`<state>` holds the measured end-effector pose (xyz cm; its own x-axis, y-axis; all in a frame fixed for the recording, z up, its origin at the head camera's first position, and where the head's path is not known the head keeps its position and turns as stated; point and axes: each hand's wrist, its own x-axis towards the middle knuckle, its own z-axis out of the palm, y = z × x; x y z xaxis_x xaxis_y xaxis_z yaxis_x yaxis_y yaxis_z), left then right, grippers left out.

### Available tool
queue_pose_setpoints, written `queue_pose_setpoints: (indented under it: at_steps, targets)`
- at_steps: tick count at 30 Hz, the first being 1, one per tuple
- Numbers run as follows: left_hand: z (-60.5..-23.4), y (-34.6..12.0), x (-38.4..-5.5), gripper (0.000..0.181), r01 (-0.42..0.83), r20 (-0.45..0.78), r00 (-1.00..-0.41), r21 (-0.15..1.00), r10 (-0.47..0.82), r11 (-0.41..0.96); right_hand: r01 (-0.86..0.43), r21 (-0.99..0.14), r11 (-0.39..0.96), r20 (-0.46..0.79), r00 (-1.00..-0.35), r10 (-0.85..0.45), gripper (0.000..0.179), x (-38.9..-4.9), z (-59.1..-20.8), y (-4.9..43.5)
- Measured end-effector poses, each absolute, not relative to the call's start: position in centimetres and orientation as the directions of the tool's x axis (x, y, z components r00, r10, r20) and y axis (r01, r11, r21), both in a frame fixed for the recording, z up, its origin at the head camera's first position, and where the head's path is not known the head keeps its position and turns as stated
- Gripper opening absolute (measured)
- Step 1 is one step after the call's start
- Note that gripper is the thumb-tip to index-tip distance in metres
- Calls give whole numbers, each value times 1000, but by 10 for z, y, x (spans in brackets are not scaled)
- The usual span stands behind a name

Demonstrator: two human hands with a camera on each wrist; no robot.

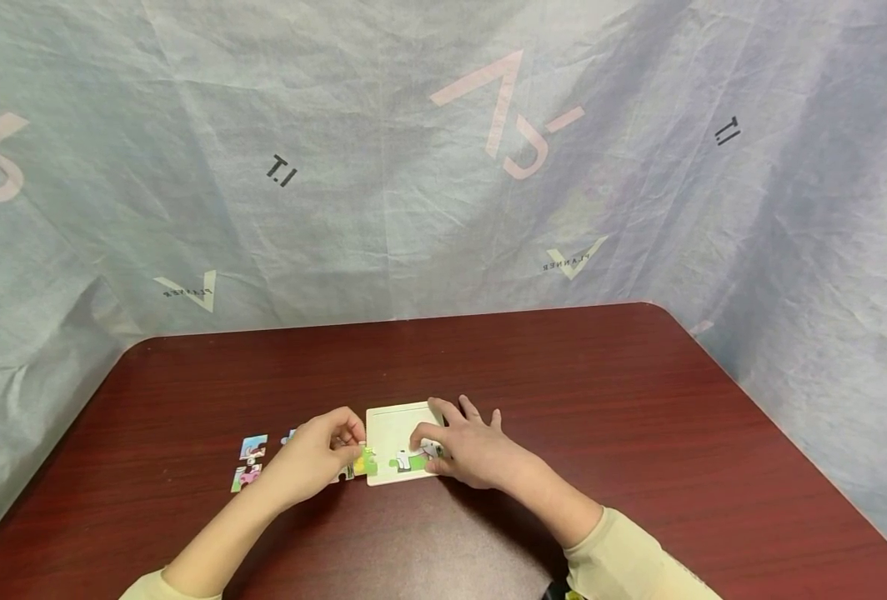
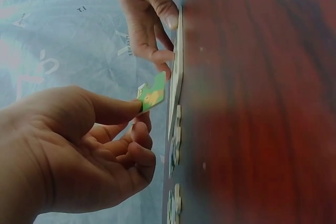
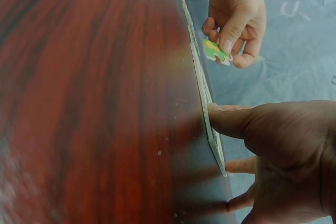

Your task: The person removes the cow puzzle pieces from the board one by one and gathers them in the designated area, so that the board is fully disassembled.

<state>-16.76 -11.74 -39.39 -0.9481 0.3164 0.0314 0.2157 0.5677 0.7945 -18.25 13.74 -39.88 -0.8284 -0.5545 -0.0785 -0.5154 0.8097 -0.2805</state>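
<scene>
My left hand (image 1: 323,450) pinches a green and yellow puzzle piece (image 2: 153,96) between thumb and fingers. It holds the piece raised and tilted, just off the left edge of a pale puzzle tray (image 1: 385,423). My right hand (image 1: 469,446) rests on the tray's right side, its fingers spread and its thumb on the tray's near part. Beneath those fingers, partly hidden, a fitted piece with a white and green picture (image 1: 406,461) lies along the tray's lower part. In the right wrist view, the thumb (image 3: 231,120) presses at the tray's edge.
Loose puzzle pieces lie left of the tray, including a blue one (image 1: 253,447) and a pink and green one (image 1: 246,477); others are partly covered by the left hand. The dark red table (image 1: 601,400) ends at a grey printed curtain (image 1: 383,167). Something black (image 1: 554,592) shows at the bottom edge.
</scene>
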Motion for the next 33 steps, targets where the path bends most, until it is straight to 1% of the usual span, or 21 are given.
queue_pose_setpoints:
  at_steps: [7, 13, 21, 33]
  targets:
    - [-390, -129, -161, 13, 204, 27, -955, 785, 297, 585, -516, -295, 804, -76, -827, -558, 18, -182, -399, 138]
    - [-391, -142, -157, 11, 148, -17, -964, 792, 265, 592, -518, -292, 804, -76, -826, -559, 18, -182, -400, 137]
    - [-393, -159, -153, 9, 97, -61, -964, 827, 260, 553, -504, -305, 808, -77, -833, -548, 17, -182, -399, 138]
    - [-394, -181, -146, 11, 68, -81, -975, 779, 209, 624, -504, -303, 809, -81, -832, -549, 17, -184, -400, 137]
